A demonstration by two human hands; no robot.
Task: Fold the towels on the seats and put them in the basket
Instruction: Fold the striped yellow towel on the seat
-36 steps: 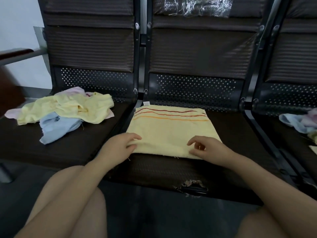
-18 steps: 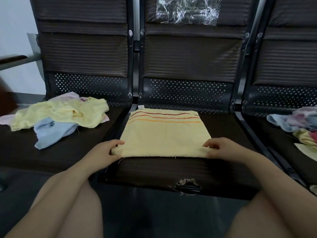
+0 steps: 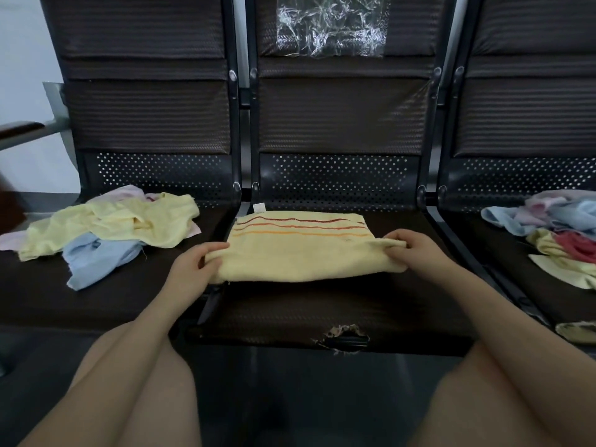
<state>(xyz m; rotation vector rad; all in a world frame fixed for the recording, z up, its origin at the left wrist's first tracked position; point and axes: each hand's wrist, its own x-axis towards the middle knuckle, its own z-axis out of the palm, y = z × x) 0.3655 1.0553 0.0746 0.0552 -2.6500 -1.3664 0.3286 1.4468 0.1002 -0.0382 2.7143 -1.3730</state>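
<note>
Both hands on the striped yellow towel [image 3: 300,253] now, mid seat [image 3: 322,308], folded flat w/ its red and orange stripes toward the seat's back edge. Left hand [image 3: 190,269] grips the towel's near-left corner, fingers curled round the cloth, thumb on top. Right hand [image 3: 416,253] pinches the near-right corner, cloth bunched up under the fingers. Near edge of the towel is lifted off the seat, dark gap showing under it; far edge lies flat, small white tag [image 3: 259,208] at the back-left corner.

Left seat [image 3: 96,301]: loose heap of towels [image 3: 113,230], yellow on top, blue piece hanging toward the front, pink peeking out at the back. Right seat [image 3: 516,285]: another pile [image 3: 561,233] – blue, pink, red, yellow, all crumpled. Torn patch [image 3: 343,337] on the mid seat's front edge. Crinkled clear plastic [image 3: 330,25] on the mid backrest.
</note>
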